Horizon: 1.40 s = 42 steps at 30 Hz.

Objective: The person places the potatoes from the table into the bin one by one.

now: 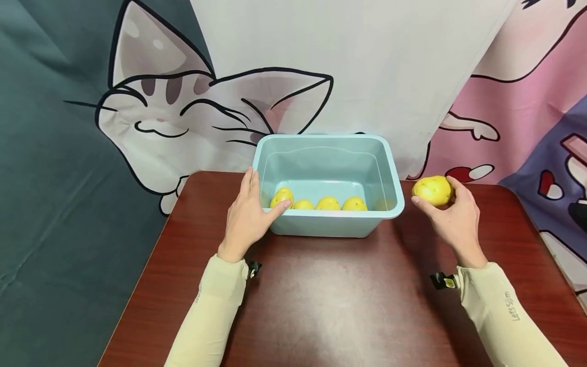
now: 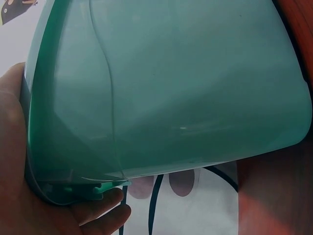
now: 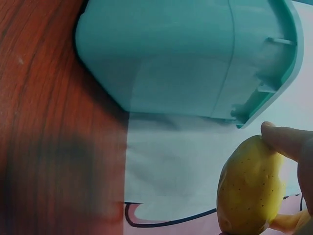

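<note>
A light blue-green plastic bin [image 1: 327, 224] stands at the back of the table. Several yellow potatoes [image 1: 328, 204] lie inside along its front wall. At the bin's front left corner, my left hand [image 1: 247, 216] holds the rim, thumb over the top edge and fingers along the outer left side. The left wrist view shows fingertips [image 2: 105, 213] under the rim. To the right of the bin, my right hand [image 1: 454, 219] grips another potato [image 1: 432, 190] between thumb and fingers, apart from the bin. Small dark specks dot this potato [image 3: 252, 188] in the right wrist view.
The dark red-brown wooden table [image 1: 339, 306] extends in front of the bin. Behind it hangs a cloth backdrop [image 1: 367, 66] with cartoon cat drawings, close to the bin's back edge.
</note>
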### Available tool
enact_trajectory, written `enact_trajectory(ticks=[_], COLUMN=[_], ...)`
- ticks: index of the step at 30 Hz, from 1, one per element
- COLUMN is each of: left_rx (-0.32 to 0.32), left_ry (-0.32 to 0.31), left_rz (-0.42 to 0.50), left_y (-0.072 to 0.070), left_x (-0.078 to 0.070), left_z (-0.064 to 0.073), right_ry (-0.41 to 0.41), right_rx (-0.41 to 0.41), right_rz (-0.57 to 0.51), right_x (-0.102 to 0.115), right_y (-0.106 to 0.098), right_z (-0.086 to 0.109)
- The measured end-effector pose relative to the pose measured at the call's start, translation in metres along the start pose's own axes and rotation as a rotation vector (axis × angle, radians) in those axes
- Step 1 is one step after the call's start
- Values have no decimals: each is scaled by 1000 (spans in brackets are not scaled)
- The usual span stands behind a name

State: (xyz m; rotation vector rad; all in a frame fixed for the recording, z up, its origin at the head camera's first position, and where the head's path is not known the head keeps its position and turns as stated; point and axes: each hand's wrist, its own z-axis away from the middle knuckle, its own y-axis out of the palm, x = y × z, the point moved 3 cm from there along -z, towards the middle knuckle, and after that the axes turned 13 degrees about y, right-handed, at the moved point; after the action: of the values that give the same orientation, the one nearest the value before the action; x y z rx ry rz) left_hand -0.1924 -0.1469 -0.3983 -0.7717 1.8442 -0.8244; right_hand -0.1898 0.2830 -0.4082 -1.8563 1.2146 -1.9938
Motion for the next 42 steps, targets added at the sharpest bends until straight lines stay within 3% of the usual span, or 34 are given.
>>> enact_trajectory(ticks=[27,35,42], left_rx=[-8,-10,-8], left_ry=[8,7,-1], left_rz=[-2,-1,-8], left_y=[-1,-1,0], left_x=[-2,-2,0], left_z=[-1,-1,0], right_ry=[-81,-169,-215], right_rx=[-42,-31,-26], right_rz=[-78,-148,-143], right_x=[38,54,67], right_y=[-12,-7,0], right_z=[18,26,32])
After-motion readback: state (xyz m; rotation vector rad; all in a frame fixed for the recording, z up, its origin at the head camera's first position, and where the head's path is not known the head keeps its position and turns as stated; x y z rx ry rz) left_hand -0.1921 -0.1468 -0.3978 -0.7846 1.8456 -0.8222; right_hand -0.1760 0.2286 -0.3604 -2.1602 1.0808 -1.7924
